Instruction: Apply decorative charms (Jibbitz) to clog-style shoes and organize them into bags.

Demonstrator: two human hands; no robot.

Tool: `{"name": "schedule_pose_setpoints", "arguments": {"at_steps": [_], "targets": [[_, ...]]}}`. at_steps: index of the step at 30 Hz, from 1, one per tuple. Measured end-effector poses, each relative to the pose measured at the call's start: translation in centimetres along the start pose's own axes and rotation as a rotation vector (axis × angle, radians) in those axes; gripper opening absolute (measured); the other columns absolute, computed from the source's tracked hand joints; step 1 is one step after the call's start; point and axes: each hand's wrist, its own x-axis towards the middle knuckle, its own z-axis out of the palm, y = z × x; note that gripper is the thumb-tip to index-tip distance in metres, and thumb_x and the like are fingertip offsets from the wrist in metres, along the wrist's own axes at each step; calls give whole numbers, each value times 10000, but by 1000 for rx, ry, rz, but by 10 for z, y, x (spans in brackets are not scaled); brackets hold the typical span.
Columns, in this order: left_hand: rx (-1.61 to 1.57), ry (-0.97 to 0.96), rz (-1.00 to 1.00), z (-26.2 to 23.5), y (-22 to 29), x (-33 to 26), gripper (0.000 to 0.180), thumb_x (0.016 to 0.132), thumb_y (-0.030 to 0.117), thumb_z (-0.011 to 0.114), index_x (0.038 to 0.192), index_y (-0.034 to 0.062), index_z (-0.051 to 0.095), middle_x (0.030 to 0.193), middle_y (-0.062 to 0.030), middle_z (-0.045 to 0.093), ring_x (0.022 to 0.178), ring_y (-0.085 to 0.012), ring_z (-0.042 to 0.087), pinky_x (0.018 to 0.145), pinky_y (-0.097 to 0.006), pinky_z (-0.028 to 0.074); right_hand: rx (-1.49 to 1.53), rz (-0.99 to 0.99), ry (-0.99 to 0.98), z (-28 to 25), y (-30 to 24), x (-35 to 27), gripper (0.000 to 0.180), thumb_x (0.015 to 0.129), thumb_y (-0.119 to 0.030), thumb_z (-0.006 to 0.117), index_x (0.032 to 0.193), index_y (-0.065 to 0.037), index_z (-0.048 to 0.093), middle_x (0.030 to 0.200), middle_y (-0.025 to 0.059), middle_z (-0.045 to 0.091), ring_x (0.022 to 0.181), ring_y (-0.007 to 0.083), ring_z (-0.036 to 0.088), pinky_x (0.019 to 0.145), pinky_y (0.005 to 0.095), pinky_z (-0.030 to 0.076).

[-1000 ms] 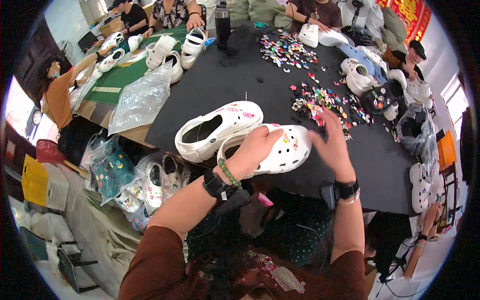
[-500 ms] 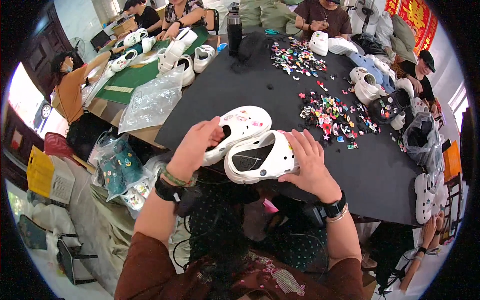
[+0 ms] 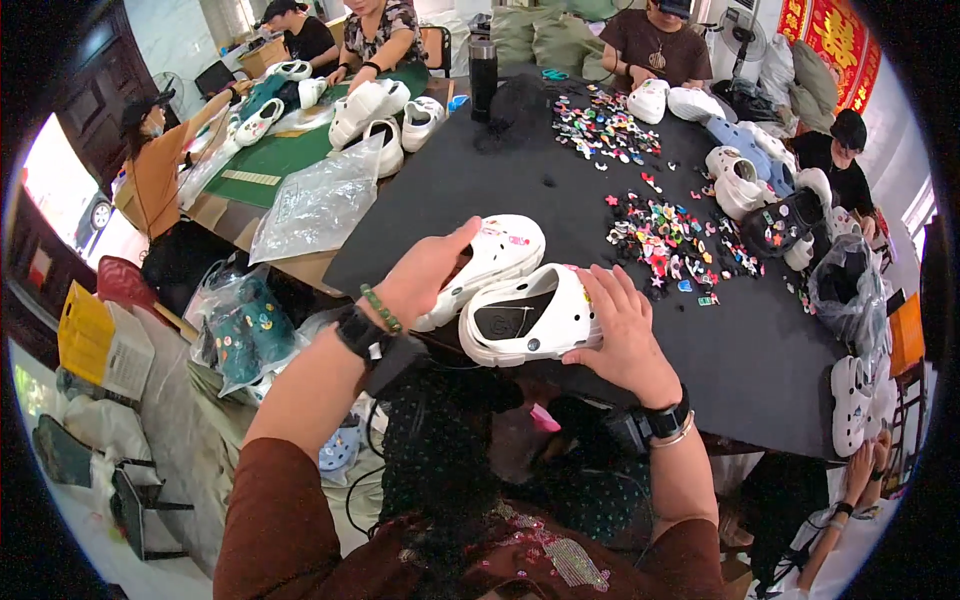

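Two white foam clogs sit side by side at the table's near edge. My left hand [image 3: 430, 270] grips the left clog [image 3: 508, 258] at its opening; the thumb lies on the upper and the other fingers are partly hidden. Colourful charms [image 3: 508, 232] show on that clog's upper. My right hand [image 3: 622, 325] is wrapped over the toe of the right clog [image 3: 545, 318], covering much of its upper. The right clog's dark insole [image 3: 505, 320] is visible, with a thin pale loop across it.
On the dark table [image 3: 420, 200] lie piles of small colourful charms [image 3: 670, 240]. Clogs [image 3: 735, 180] line its right side. A black bottle [image 3: 482, 80] stands at the back. Several people work around the tables. A clear plastic bag [image 3: 315, 205] lies on the green table [image 3: 245, 185].
My left hand has shifted right and further over the left clog's upper, hiding some charms. The right hand keeps its hold. The view has shifted slightly.
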Motion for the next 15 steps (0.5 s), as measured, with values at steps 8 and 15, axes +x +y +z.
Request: {"name": "schedule_pose_setpoints", "arguments": {"at_steps": [8,15], "targets": [[610,52,752,-17,-34,10,217,903,78,661,1051,-79,636,980,-136,691,832,-171,688,710,-300,559,-2,3,48,3,-8,1,1099,566,-260,915,1502,-202,343,1499,120,394,1417,374,319,1108,536,288],[-230,50,594,35,-28,-6,245,907,17,641,1134,-72,616,1096,-91,686,941,-110,641,832,-250,505,-58,78,98,19,-11,6,1100,602,-322,903,1517,-194,307,1496,135,385,1415,396,298,1091,597,275]]}}
